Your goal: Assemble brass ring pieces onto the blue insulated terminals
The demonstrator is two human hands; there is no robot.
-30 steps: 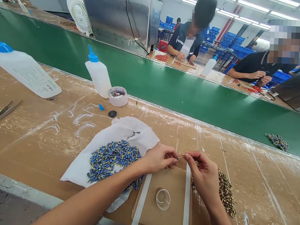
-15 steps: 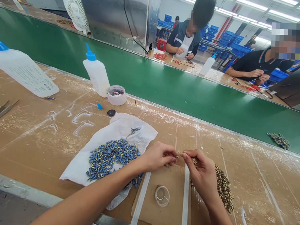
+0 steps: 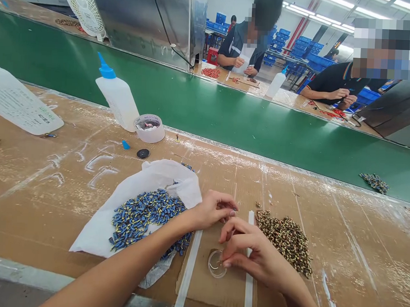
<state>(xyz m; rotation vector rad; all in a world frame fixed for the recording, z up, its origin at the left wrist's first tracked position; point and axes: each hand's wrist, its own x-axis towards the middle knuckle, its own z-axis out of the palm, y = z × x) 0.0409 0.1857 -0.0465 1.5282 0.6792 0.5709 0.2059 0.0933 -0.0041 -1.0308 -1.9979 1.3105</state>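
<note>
My left hand (image 3: 214, 210) is closed in a pinch above the top of a cardboard pad (image 3: 202, 280). Whatever its fingertips hold is too small to name. My right hand (image 3: 255, 250) has thumb and fingers pressed together at the right rim of a small clear cup (image 3: 211, 268) on the pad. Anything in that pinch is hidden or too thin to make out. Left of the pad, small blue and yellow pieces (image 3: 144, 216) lie heaped on a white sheet (image 3: 92, 234). On the right is a pile of small brown and cream pieces (image 3: 286, 243).
A white bottle with blue nozzle (image 3: 117, 100), a larger bottle (image 3: 22, 105), a tape roll (image 3: 149, 132) and a black cap (image 3: 143, 153) stand or lie farther back. Beyond runs a green belt (image 3: 194, 98); two people work across it. More pieces (image 3: 374, 182) lie on the belt.
My right hand has moved away from my left, down and left to the cup. A thin yellowish thing showed between the hands before. The view has shifted slightly.
</note>
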